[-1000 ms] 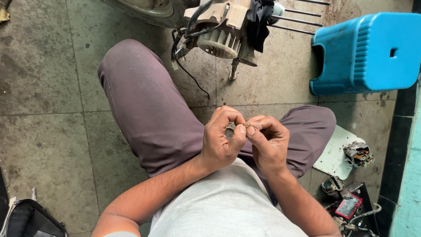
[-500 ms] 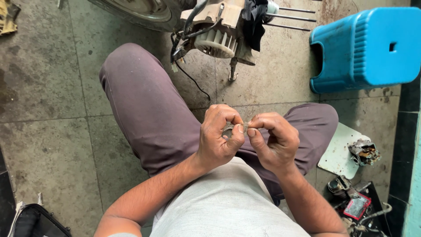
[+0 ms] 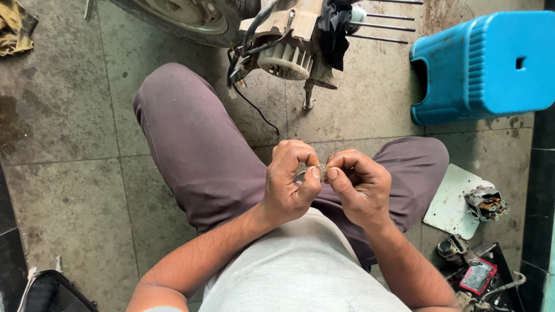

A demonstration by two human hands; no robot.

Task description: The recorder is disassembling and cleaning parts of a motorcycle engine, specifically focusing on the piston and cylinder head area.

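Both hands meet over the lap, fingertips pinched together. Left hand point(image 3: 291, 182) is clenched, thumb pressed on a small metal part point(image 3: 305, 171); right hand point(image 3: 357, 186) pinches the same part from the right side. The part is mostly hidden by fingers, only a greyish sliver shows between the thumbs, so its kind can't be made out.

Person sits with knees spread, purple-grey trousers point(image 3: 191, 144), grey shirt point(image 3: 300, 271) near the bottom edge. Forearms are cut off by the bottom edge.

Far centre: a scooter engine with a white fan point(image 3: 286, 58), wires hanging, top cut off. A wheel point(image 3: 185, 17) far left of it, only partly in view. Dark cloth point(image 3: 335, 29) draped on the engine. Blue plastic stool point(image 3: 485, 66) far right, right edge cut off.

Right near side: a white plate point(image 3: 454, 202) on the floor, a small switch-like part point(image 3: 487, 203) on it. Below that a jumble of parts point(image 3: 474, 274), hard to tell apart. Black bag point(image 3: 49, 294) near left corner, cropped. Yellowish rag point(image 3: 14, 26) far left corner. Tiled concrete floor point(image 3: 69, 173), stained.
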